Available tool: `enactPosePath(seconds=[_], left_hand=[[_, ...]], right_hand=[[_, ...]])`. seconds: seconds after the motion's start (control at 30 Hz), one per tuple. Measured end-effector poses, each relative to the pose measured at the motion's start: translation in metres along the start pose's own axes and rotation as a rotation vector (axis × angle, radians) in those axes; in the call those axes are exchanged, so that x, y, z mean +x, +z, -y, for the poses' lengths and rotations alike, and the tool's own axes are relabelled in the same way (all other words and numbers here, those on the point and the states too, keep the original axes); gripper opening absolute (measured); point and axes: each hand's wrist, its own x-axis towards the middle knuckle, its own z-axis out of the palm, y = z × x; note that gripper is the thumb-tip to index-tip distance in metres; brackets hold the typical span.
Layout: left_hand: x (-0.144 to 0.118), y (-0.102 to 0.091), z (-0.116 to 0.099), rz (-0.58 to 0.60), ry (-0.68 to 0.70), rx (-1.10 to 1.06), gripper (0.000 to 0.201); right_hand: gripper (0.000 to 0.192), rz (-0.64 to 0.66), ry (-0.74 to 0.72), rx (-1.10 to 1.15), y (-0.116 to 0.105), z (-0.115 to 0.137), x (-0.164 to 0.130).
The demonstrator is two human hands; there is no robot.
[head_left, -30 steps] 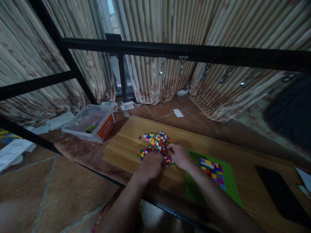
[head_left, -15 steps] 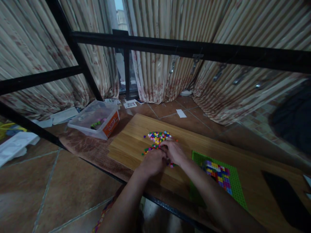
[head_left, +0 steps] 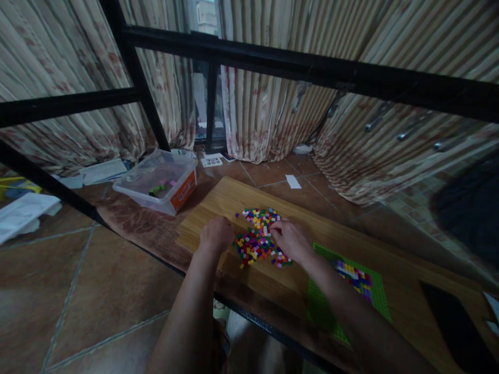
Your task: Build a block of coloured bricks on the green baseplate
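A heap of small coloured bricks (head_left: pixel 255 236) lies on a wooden table (head_left: pixel 218 208). My left hand (head_left: pixel 215 234) rests on the table just left of the heap, fingers curled under, and I see nothing in it. My right hand (head_left: pixel 289 239) lies on the heap's right side with its fingertips among the bricks; whether it pinches one is hidden. Right of that hand a green baseplate (head_left: pixel 378 304) carries a patch of coloured bricks (head_left: pixel 356 275), partly covered by my right forearm.
A clear plastic box (head_left: pixel 158 179) with an orange label stands on the floor-level ledge at the left. A black flat object (head_left: pixel 452 327) lies on the table at the far right. Black metal bars (head_left: pixel 273 57) and striped curtains stand behind. Papers lie on the tiled floor.
My left hand has slid left off the heap to the bare wood. My right hand stays at the heap's right side. The camera has shifted, moving the scene slightly.
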Motion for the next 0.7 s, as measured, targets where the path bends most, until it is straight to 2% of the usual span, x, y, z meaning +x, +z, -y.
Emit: enactPosePath(seconds=[0.1,0.33,0.53,0.7], left_hand=[[0.004,0.009,-0.002,0.086,0.052,0.052,0.037],[0.001,0.014,-0.017,0.146,0.177,0.041,0.032],[0.000,0.015,-0.019,0.110,0.195,0.003,0.032],[-0.001,0.008,-0.014,0.044,0.171,-0.058,0.030]], right_hand=[[0.030,0.013,0.118,-0.065,0.006,0.016,0.007],[0.028,0.052,0.284,-0.081,0.005,0.029,0.015],[0.023,0.025,0.303,-0.034,0.004,0.030,0.022],[0.020,0.031,0.243,0.136,0.000,0.016,0.018]])
